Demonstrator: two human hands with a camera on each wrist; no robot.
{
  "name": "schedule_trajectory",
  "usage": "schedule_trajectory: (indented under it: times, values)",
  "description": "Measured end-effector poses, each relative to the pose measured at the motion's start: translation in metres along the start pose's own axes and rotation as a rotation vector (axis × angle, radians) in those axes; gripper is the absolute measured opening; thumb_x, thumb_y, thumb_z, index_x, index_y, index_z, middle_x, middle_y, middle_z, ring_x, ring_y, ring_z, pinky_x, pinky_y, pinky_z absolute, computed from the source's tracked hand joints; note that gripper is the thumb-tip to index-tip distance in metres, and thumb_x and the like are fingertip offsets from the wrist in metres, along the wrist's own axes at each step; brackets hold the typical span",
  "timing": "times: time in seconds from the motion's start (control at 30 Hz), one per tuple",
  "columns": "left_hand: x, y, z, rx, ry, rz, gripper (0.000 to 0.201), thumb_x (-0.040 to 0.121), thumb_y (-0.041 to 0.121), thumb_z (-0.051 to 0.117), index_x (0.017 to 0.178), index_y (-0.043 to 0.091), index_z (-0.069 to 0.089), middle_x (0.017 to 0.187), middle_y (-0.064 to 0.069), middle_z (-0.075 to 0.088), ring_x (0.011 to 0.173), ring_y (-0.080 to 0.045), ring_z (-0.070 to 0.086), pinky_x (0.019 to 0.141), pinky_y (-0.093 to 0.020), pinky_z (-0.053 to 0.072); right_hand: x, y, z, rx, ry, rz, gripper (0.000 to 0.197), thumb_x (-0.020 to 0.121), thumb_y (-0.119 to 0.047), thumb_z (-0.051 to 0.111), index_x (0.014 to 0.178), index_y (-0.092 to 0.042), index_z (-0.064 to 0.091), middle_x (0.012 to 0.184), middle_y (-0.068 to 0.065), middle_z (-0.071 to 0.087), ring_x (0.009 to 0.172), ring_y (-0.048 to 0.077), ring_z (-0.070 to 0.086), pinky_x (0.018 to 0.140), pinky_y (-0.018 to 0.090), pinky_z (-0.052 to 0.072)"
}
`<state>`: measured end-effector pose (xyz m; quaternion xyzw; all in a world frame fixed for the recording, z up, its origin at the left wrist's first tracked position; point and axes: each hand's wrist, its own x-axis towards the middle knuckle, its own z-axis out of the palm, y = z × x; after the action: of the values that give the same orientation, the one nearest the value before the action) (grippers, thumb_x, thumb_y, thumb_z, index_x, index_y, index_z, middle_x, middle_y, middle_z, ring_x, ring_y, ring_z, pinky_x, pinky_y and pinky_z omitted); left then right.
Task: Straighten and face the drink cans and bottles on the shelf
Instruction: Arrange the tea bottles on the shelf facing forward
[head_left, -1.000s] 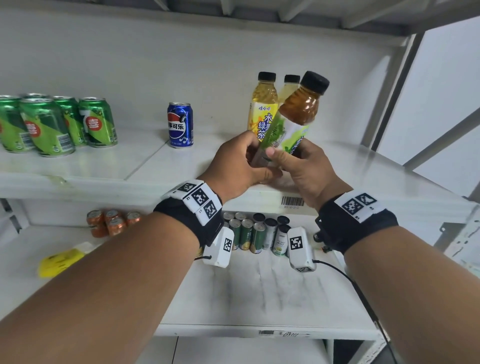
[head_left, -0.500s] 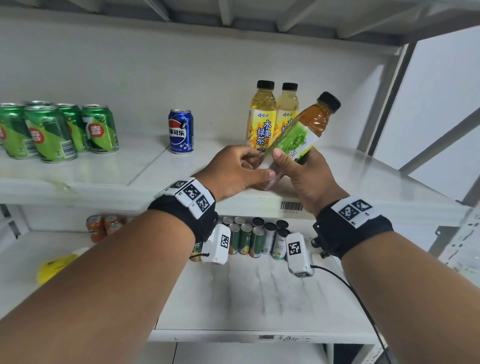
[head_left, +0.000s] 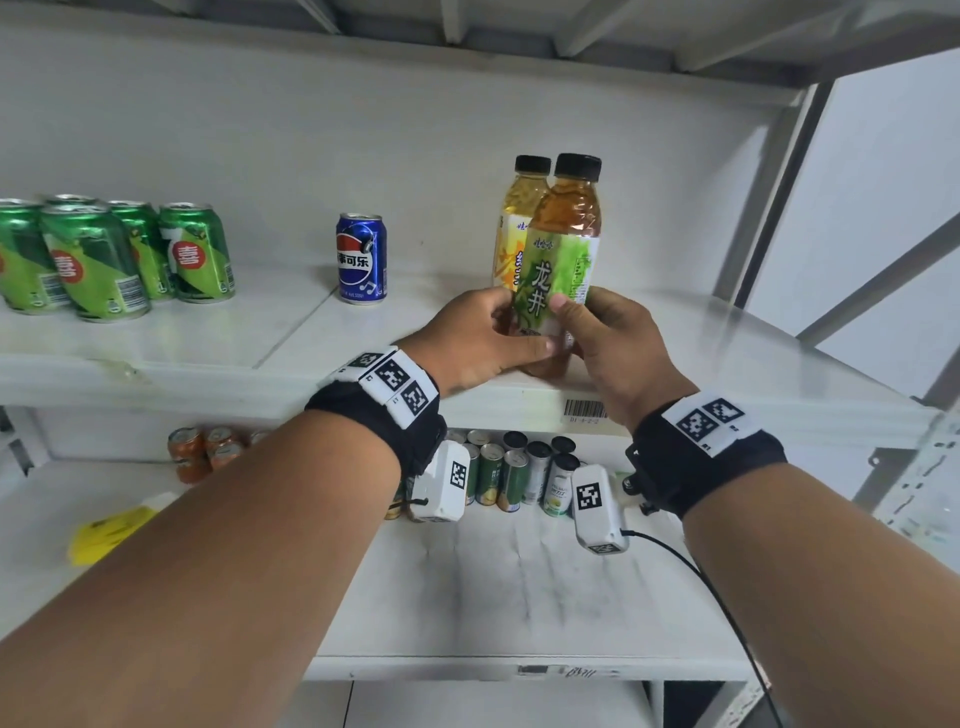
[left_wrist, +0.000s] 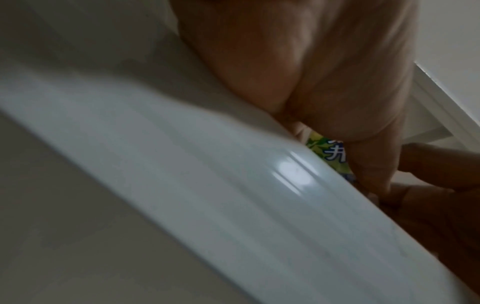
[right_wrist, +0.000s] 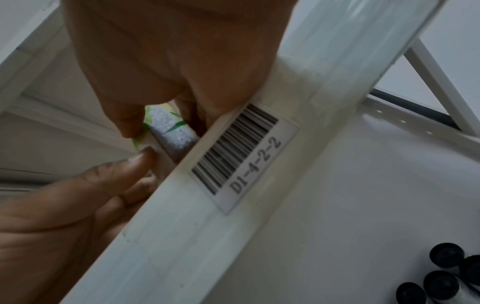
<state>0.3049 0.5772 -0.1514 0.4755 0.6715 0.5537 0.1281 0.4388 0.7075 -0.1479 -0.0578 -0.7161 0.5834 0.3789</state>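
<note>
An amber tea bottle (head_left: 563, 249) with a green label and black cap stands upright near the front edge of the upper shelf (head_left: 208, 358), its label facing me. My left hand (head_left: 485, 340) grips its lower part from the left and my right hand (head_left: 605, 338) grips it from the right, thumbs on the label. A yellow tea bottle (head_left: 514, 218) stands right behind it, partly hidden. A slice of the green label (left_wrist: 330, 151) shows in the left wrist view, and the label's edge (right_wrist: 166, 123) in the right wrist view.
A blue cola can (head_left: 362, 258) stands alone mid-shelf. Several green cans (head_left: 114, 254) cluster at the left. On the lower shelf sit orange cans (head_left: 200, 449), a row of small cans (head_left: 519, 475) and a yellow packet (head_left: 111, 527). A barcode tag (head_left: 584, 410) marks the shelf lip.
The bottle was held tilted to the right above the shelf; now it stands upright on the shelf in front of the yellow bottles, label forward. Both hands still hold it.
</note>
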Motion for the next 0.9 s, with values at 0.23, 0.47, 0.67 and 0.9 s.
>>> schedule_trajectory:
  times: [0.23,0.47,0.67,0.9]
  values:
    - [-0.001,-0.002,-0.004,-0.148,-0.032,-0.021,0.036,0.090,0.002,0.084,0.120,0.019,0.072,0.115,-0.008,0.081,0.112,-0.027,0.077,0.102,-0.045,0.061,0.000,0.003,0.002,0.028,-0.060,-0.004,0.028,0.096,-0.031,0.076,0.115,-0.013,0.066,0.101,0.002,0.081,0.087,0.022,0.079,0.070,0.038,0.065]
    - [-0.007,0.002,-0.002,-0.034,0.029,-0.013,0.052,0.075,0.027,0.092,0.123,0.018,0.073,0.111,-0.007,0.081,0.109,-0.029,0.077,0.097,-0.050,0.064,-0.002,-0.001,0.002,-0.185,-0.062,-0.027,0.028,0.099,-0.034,0.072,0.121,-0.016,0.072,0.108,0.000,0.081,0.100,0.022,0.078,0.094,0.049,0.062]
    - [-0.012,0.012,-0.006,0.027,0.040,0.011,0.033,0.086,0.017,0.090,0.112,0.021,0.072,0.103,-0.002,0.080,0.097,-0.019,0.079,0.087,-0.040,0.067,-0.002,-0.015,0.000,-0.167,-0.052,0.024,0.024,0.099,-0.026,0.073,0.116,-0.010,0.073,0.100,0.000,0.082,0.090,0.014,0.079,0.074,0.028,0.061]
    - [-0.001,0.044,-0.018,0.268,0.081,0.075,0.019,0.087,0.028,0.088,0.097,0.029,0.071,0.093,0.011,0.078,0.078,0.002,0.073,0.069,-0.016,0.056,0.019,-0.055,-0.004,-0.377,0.023,-0.081,0.016,0.092,-0.038,0.080,0.099,-0.031,0.067,0.098,-0.012,0.076,0.088,0.002,0.072,0.077,0.021,0.055]
